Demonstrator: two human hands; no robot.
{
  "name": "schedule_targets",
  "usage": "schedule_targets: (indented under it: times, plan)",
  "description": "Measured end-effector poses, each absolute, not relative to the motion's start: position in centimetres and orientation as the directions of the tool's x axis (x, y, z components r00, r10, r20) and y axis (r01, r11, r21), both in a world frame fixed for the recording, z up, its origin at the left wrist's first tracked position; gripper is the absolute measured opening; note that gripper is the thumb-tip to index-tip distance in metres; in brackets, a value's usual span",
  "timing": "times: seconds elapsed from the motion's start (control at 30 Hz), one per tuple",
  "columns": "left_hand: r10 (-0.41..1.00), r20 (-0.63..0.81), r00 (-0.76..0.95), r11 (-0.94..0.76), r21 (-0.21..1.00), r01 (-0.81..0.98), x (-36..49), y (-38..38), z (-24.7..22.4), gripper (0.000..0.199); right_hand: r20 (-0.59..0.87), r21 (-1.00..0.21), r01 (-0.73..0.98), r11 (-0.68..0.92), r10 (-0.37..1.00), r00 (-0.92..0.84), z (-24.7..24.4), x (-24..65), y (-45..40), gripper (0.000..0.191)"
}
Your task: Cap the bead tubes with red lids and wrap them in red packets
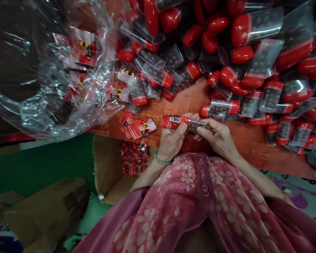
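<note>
In front of my body, both hands hold one clear tube of small dark balls [193, 125], lying roughly level. A red printed wrapper with a barcode [168, 121] covers its left end. My left hand [172, 140], a green bead bracelet at its wrist, pinches the wrapper between thumb and fingers. Closed on the tube's bare right end is my right hand [219, 137]. Some of its fingers are hidden behind the tube. Flat red printed wrappers [138, 124] lie on the orange-brown table [184, 100], left of my left hand.
Many red-capped clear tubes [258, 63] are heaped across the table's back and right. Crinkled clear plastic [65, 116] with more wrappers bulges at the left. Below the table edge stands an open cardboard box [107, 168] containing red-wrapped pieces [134, 158].
</note>
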State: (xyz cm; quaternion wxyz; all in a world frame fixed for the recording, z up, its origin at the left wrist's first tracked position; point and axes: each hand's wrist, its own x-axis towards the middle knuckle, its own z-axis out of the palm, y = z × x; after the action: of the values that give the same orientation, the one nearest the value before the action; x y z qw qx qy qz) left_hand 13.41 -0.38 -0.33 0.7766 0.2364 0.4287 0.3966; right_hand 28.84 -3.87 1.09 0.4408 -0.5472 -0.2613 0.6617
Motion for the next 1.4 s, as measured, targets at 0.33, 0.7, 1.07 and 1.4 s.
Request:
schedule_targets:
  times: [0.33, 0.7, 1.07, 1.4]
  plan:
    - [0.807, -0.488, 0.333, 0.585, 0.742, -0.328, 14.0, -1.0, -1.0, 0.050, -0.515, -0.717, -0.404, -0.568, 0.822, -0.243, 0.6, 28.2, -3.6, 0.040]
    - [0.827, -0.438, 0.353, 0.553, 0.748, -0.368, 13.8, 0.5, -0.2, 0.048, -0.412, -0.848, -0.260, -0.463, 0.882, -0.228, 0.9, 28.1, -3.5, 0.030]
    - [0.813, -0.486, 0.321, 0.582, 0.682, -0.442, 14.2, 1.0, -0.2, 0.043, -0.354, -0.918, -0.135, -0.373, 0.923, -0.149, 0.6, 28.0, -3.5, 0.023]
    - [0.750, -0.492, 0.442, 0.653, 0.656, -0.378, 13.9, 0.5, 0.2, 0.049, -0.446, -0.805, -0.327, -0.495, 0.869, -0.217, 1.2, 27.9, -2.4, 0.037]
